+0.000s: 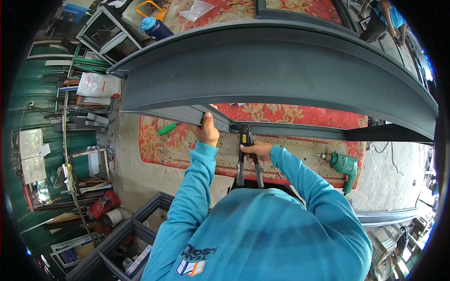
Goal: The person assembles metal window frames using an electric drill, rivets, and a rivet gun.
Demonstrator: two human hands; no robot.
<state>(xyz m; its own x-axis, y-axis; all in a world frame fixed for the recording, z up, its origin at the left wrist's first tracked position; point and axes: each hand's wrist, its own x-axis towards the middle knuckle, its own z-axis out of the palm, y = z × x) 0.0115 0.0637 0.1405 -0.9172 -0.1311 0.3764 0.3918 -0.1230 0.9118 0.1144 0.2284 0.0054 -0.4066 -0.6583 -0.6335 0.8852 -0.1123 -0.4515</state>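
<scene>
One bare left hand (206,132) is clamped on the short side piece (176,114) of a large dark grey frame (262,65), its thumb on the near face and some fingertips showing over the far edge. The right hand (259,151) is wrapped round the upper part of a black two-handled tool (245,140), thumb across it; how the hidden fingers sit, I cannot tell. The tool is in front of the person's body, its head at the corner where the short side piece meets a long rail (290,131), and its two handles point back toward the body, a little apart at their ends (a small yellow label (244,137) shows near the head). Whether the head touches the rail is hard to make out.

Under and around the frame lies a red patterned carpet (152,149). On it, to the right of the hands, a green drill (345,165) lies on its side, with its bit toward the tool. A bright green object (167,129) is to the left of the left hand. Beyond the frame stand a dark blue bottle (159,31) with a light blue lid and, farther right, a crumpled clear bag (196,10). Another person (385,19) is at the upper right, well apart.
</scene>
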